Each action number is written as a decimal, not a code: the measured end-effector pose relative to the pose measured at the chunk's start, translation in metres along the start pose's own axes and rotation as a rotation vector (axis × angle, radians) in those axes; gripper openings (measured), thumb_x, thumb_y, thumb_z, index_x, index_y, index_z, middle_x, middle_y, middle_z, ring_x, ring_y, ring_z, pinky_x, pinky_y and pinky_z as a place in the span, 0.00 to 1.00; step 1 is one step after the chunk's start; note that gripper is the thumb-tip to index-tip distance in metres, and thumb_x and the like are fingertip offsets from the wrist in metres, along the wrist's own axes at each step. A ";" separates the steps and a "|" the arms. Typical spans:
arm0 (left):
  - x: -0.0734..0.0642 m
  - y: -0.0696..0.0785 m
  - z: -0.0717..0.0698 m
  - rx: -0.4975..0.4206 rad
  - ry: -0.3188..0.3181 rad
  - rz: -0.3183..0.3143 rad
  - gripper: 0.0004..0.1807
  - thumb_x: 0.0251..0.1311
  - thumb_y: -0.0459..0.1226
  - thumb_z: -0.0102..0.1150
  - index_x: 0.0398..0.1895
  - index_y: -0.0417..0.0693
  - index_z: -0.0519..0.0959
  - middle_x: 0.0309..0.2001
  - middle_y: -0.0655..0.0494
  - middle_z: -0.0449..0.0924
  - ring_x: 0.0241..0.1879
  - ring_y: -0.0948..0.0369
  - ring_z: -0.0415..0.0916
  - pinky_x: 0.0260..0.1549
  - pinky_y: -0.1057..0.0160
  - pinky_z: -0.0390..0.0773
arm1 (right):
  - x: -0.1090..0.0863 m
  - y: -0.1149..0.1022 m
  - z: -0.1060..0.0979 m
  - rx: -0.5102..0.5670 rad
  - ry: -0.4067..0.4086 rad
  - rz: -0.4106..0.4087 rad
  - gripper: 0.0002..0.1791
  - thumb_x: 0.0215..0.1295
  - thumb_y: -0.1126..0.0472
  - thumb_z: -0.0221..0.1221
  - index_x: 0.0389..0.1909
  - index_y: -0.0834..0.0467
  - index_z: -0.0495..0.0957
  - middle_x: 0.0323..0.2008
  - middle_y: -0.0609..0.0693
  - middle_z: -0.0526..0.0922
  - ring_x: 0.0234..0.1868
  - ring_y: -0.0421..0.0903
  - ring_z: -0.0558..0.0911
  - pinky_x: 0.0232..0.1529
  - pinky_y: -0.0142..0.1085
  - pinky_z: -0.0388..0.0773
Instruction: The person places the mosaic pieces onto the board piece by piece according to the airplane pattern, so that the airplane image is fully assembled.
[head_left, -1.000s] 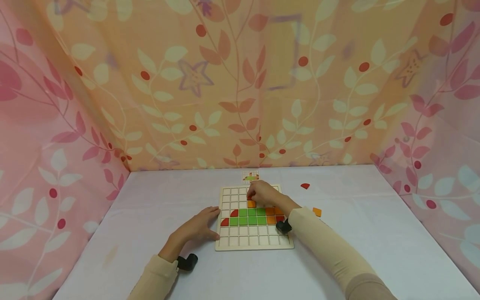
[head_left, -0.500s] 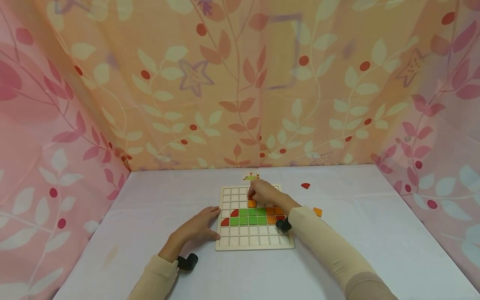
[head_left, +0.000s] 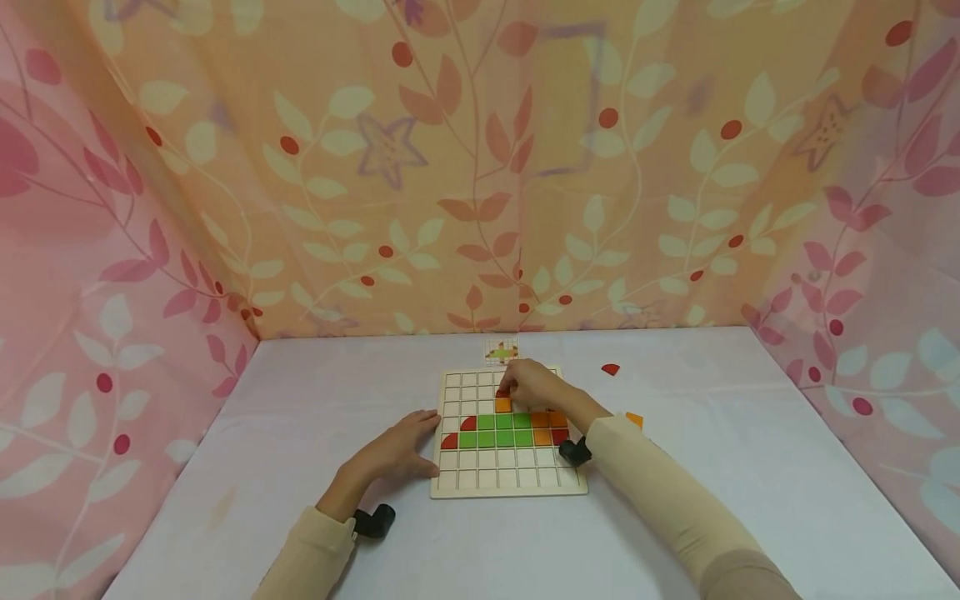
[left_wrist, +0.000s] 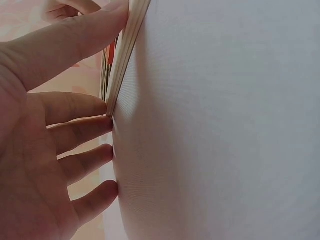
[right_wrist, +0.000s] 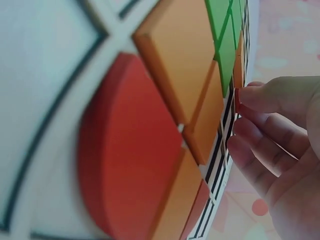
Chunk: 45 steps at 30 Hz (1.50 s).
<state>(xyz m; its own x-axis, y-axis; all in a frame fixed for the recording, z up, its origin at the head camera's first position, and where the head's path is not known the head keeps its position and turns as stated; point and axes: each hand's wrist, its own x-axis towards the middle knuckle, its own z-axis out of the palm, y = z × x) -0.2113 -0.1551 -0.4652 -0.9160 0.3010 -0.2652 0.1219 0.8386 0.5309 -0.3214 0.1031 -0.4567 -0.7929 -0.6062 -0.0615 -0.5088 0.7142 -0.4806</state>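
A pale wooden grid board point(head_left: 510, 481) lies on the table in the head view. Green square tiles point(head_left: 495, 438) fill its middle, with orange tiles point(head_left: 542, 437) to their right and red quarter-round tiles point(head_left: 450, 442) at the left end. My left hand point(head_left: 397, 450) rests at the board's left edge, thumb and fingers spread; in the left wrist view its thumb point(left_wrist: 100, 27) lies against the wooden edge. Near the top of the grid, my right hand point(head_left: 536, 387) pinches a red tile point(right_wrist: 237, 100) between thumb and finger, just above an orange square point(head_left: 503, 406).
Behind the board lies a small pattern card point(head_left: 502, 351). To the right are a loose red quarter-round tile point(head_left: 611, 369) and a loose orange tile point(head_left: 635, 419), partly behind my right sleeve point(head_left: 660, 500). Patterned cloth walls point(head_left: 480, 167) enclose the white table.
My right hand has shifted slightly to the right, its fingertips still at the red tile. The left hand keeps its place by the board. The head view has tilted very slightly.
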 end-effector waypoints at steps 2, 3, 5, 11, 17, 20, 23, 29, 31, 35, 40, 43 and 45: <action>0.001 0.000 0.001 -0.002 -0.001 0.001 0.49 0.46 0.41 0.76 0.72 0.43 0.63 0.75 0.48 0.58 0.76 0.47 0.50 0.71 0.43 0.57 | -0.001 0.001 0.001 0.006 0.005 0.003 0.11 0.59 0.71 0.58 0.37 0.57 0.88 0.35 0.48 0.80 0.37 0.42 0.75 0.48 0.38 0.77; 0.001 -0.001 0.001 -0.006 -0.002 0.001 0.49 0.46 0.41 0.76 0.72 0.43 0.63 0.75 0.48 0.58 0.76 0.47 0.50 0.71 0.43 0.57 | -0.001 0.001 0.002 0.007 0.007 0.001 0.11 0.59 0.71 0.59 0.37 0.58 0.88 0.35 0.48 0.80 0.36 0.43 0.75 0.47 0.38 0.77; 0.001 -0.001 0.002 -0.011 -0.003 -0.002 0.49 0.46 0.42 0.76 0.72 0.43 0.62 0.75 0.48 0.58 0.76 0.46 0.51 0.70 0.42 0.58 | -0.002 0.002 0.002 0.003 0.013 -0.004 0.10 0.60 0.70 0.59 0.36 0.57 0.88 0.35 0.47 0.79 0.35 0.42 0.74 0.45 0.36 0.76; 0.001 -0.001 0.003 -0.007 -0.003 0.002 0.49 0.46 0.42 0.76 0.73 0.44 0.62 0.75 0.48 0.57 0.76 0.46 0.50 0.71 0.42 0.58 | -0.009 0.004 -0.007 -0.007 0.028 0.020 0.09 0.63 0.67 0.59 0.39 0.57 0.87 0.36 0.47 0.80 0.37 0.43 0.75 0.47 0.38 0.77; 0.003 -0.002 0.003 0.003 0.001 0.007 0.49 0.46 0.42 0.76 0.73 0.44 0.62 0.75 0.48 0.58 0.76 0.47 0.51 0.71 0.43 0.58 | -0.033 0.009 -0.029 0.032 0.075 0.061 0.11 0.63 0.63 0.61 0.44 0.60 0.86 0.39 0.50 0.82 0.40 0.45 0.78 0.51 0.43 0.79; 0.003 -0.003 0.003 0.010 0.002 0.016 0.49 0.46 0.42 0.76 0.72 0.43 0.63 0.75 0.49 0.58 0.76 0.47 0.51 0.71 0.43 0.58 | -0.048 0.017 -0.037 0.043 0.116 0.060 0.11 0.62 0.63 0.62 0.43 0.61 0.86 0.38 0.51 0.83 0.39 0.45 0.78 0.48 0.42 0.78; 0.004 -0.004 0.003 0.018 0.000 0.027 0.49 0.46 0.42 0.76 0.72 0.42 0.63 0.75 0.49 0.58 0.76 0.47 0.51 0.71 0.44 0.57 | -0.063 0.027 -0.042 0.039 0.174 0.043 0.11 0.61 0.63 0.62 0.42 0.62 0.85 0.37 0.51 0.83 0.38 0.45 0.78 0.43 0.40 0.77; 0.003 -0.005 0.001 0.021 -0.002 0.037 0.49 0.46 0.42 0.76 0.72 0.41 0.62 0.75 0.48 0.58 0.76 0.47 0.51 0.71 0.44 0.57 | -0.092 0.048 -0.046 0.053 0.244 0.070 0.11 0.61 0.64 0.63 0.42 0.63 0.85 0.35 0.51 0.83 0.38 0.46 0.78 0.41 0.38 0.77; 0.003 -0.005 0.001 0.021 0.001 0.049 0.49 0.46 0.41 0.76 0.72 0.40 0.63 0.75 0.47 0.58 0.75 0.46 0.51 0.71 0.44 0.57 | -0.101 0.054 -0.047 0.053 0.239 0.104 0.11 0.61 0.64 0.63 0.43 0.63 0.85 0.37 0.51 0.83 0.39 0.47 0.77 0.42 0.39 0.78; 0.002 -0.005 0.001 0.017 0.009 0.070 0.48 0.46 0.40 0.76 0.71 0.38 0.63 0.74 0.45 0.58 0.75 0.45 0.51 0.72 0.44 0.57 | -0.117 0.066 -0.047 0.033 0.210 0.166 0.11 0.61 0.64 0.63 0.44 0.63 0.84 0.40 0.54 0.84 0.40 0.48 0.77 0.42 0.40 0.78; 0.000 -0.004 0.000 0.011 0.014 0.071 0.48 0.47 0.40 0.76 0.71 0.38 0.63 0.74 0.45 0.58 0.75 0.45 0.51 0.71 0.44 0.57 | -0.133 0.079 -0.047 0.042 0.186 0.227 0.12 0.61 0.64 0.63 0.43 0.64 0.84 0.37 0.54 0.83 0.39 0.48 0.77 0.40 0.38 0.75; 0.000 -0.004 0.001 0.011 0.010 0.069 0.47 0.47 0.40 0.75 0.71 0.38 0.63 0.74 0.45 0.58 0.75 0.45 0.51 0.71 0.44 0.57 | -0.142 0.087 -0.044 0.035 0.178 0.241 0.12 0.59 0.64 0.62 0.43 0.65 0.84 0.35 0.52 0.83 0.37 0.47 0.78 0.39 0.37 0.75; 0.000 -0.004 0.001 0.010 0.009 0.069 0.48 0.47 0.40 0.75 0.71 0.38 0.63 0.74 0.45 0.58 0.75 0.45 0.51 0.71 0.44 0.57 | -0.147 0.091 -0.041 0.025 0.177 0.245 0.12 0.57 0.65 0.63 0.41 0.65 0.84 0.33 0.51 0.82 0.35 0.46 0.78 0.37 0.37 0.75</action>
<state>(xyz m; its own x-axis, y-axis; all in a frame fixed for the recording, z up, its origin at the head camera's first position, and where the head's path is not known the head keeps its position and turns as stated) -0.2113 -0.1577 -0.4680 -0.9088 0.3540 -0.2208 0.1886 0.8206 0.5394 -0.2649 0.2711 -0.4558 -0.9381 -0.3454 -0.0262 -0.2887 0.8216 -0.4916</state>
